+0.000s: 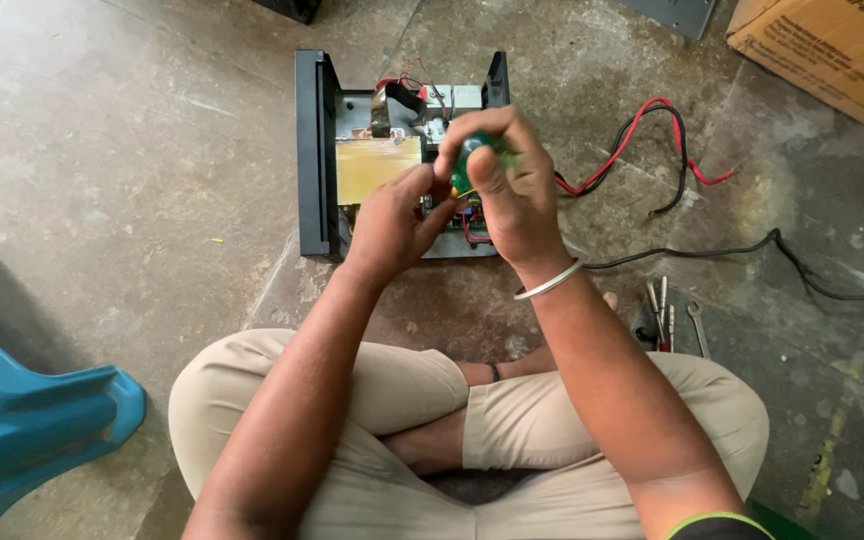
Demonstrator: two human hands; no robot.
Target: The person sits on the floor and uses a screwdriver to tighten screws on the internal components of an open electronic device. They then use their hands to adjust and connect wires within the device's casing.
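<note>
An open black metal case (314, 150) sits on the concrete floor in front of my crossed legs. Inside it I see a yellow-wrapped transformer (377, 165), wiring and a circuit board. My right hand (507, 190) is wrapped around the green handle of a screwdriver (472, 155), held upright over the case's right side. My left hand (392, 220) rests just beside it, fingers curled at the screwdriver's shaft near the board; the tip is hidden behind my hands.
Red and black cables (652, 150) trail right from the case. Small hand tools (664, 315) lie by my right knee. A cardboard box (832, 50) stands at the top right, and a blue plastic chair (22, 410) is at the left.
</note>
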